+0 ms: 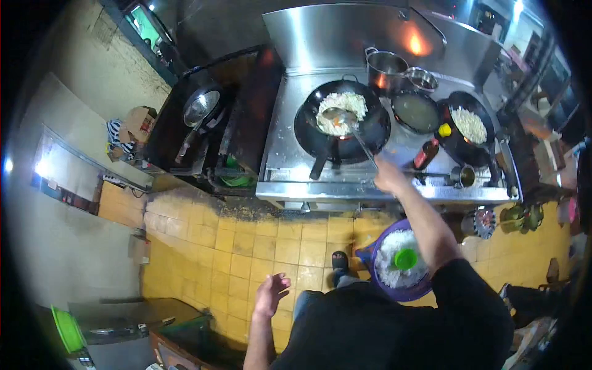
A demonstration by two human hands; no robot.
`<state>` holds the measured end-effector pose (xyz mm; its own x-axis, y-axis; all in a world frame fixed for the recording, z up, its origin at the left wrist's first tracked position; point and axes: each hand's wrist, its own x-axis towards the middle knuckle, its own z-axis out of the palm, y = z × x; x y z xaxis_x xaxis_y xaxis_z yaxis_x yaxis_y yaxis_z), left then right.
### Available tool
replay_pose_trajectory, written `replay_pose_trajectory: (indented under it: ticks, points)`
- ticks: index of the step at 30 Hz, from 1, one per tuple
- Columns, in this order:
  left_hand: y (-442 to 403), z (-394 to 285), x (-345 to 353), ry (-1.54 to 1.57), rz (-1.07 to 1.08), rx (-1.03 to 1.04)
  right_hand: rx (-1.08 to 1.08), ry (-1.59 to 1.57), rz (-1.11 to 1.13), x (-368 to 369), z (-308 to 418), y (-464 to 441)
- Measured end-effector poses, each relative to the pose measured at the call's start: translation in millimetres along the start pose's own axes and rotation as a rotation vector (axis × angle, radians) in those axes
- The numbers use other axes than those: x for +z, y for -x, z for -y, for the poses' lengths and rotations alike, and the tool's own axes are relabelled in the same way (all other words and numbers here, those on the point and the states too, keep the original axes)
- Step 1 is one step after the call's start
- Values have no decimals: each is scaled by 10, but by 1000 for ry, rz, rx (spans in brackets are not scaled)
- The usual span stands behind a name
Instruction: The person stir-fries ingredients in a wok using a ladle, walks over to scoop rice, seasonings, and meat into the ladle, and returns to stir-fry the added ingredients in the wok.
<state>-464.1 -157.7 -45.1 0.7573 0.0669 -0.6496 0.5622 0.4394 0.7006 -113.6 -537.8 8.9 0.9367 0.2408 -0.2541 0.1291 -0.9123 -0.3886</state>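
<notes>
On the steel stove, a black wok (370, 139) holds pale, rice-like food (353, 103) with orange bits. My right hand (390, 177) is wrapped round the long handle of a metal ladle (365, 145), whose bowl lies in the food. Over the yellow floor at the lower middle, my left hand (271, 293) holds nothing, its fingers loosely curled and apart. A second wok (487, 105) with similar food stands at the right. Between the woks are a pan of cloudy liquid (417, 111) and a red bottle (427, 153) with a yellow cap.
A steel pot (386, 69) stands behind the woks. Below the stove, a purple tub (407, 295) of white grains holds a green bowl (405, 259). A dark burner unit at the left carries a metal pan (202, 108). Part of a person (524, 296) shows at the lower right.
</notes>
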Motion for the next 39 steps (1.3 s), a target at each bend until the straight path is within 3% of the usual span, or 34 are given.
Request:
replay_pose_trajectory:
  ticks: [3, 7, 9, 11, 13, 15, 17, 18, 19, 21, 25, 27, 29, 30, 31, 33, 35, 37, 38, 39]
  points:
    - [-202, -103, -281, 127, -53, -4, -61, -15, -252, 241, -115, 237]
    - [-735, -260, -391, 129, -66, -102, -56, -23, -137, 314, -104, 404]
    - [-1234, -581, -160, -4, 53, -150, -43, 50, -73, 275, 4, 220]
    - [-1865, -850, 34, -7, 227, -110, 133, 41, 25, 154, 265, -111]
    - [-2622, -1050, 269, -84, 333, -89, 201, 47, -14, 498, 472, -564]
    - [-2998, -1406, 698, -74, 329, -119, 260, 75, -53, 524, 470, -675]
    - [-3387, -1536, 970, -93, 359, -150, 176, 53, -15, 512, 517, -473]
    - [-3449, -1609, 1111, -117, 345, -138, 247, 61, 120, 42, 764, -276]
    - [-3505, -1665, 1233, -167, 352, -150, 251, 70, 116, 36, 638, -369]
    - [-3520, -1761, 1449, -175, 466, -204, 53, 98, -184, 284, 213, -529]
    - [-3733, -1594, 1781, -134, 488, -307, 247, -16, -92, 730, 474, -963]
    - [-3903, -1589, 1856, -96, 554, -408, 214, -80, -72, 517, 475, -736]
    - [-4033, -1594, 1838, -74, 580, -453, 208, -41, 86, 72, 431, -381]
    - [-4046, -1630, 1851, 17, 624, -558, 75, -44, -32, 61, 233, -366]
    - [-4020, -1618, 1837, 105, 663, -673, 83, -49, -27, 218, 150, -507]
    - [-3944, -1679, 1906, 119, 588, -641, 245, -1, -73, 391, 289, -975]
    - [-3911, -1816, 1923, -83, 658, -590, 317, 29, -101, 486, 266, -1107]
    - [-4011, -1709, 1984, -9, 593, -578, 161, -63, -77, 674, 215, -945]
    - [-4001, -1610, 1940, 65, 523, -574, 48, 239, 186, 542, -6, -718]
    - [-3947, -1574, 1898, 58, 513, -590, 170, -241, 34, 169, 98, -439]
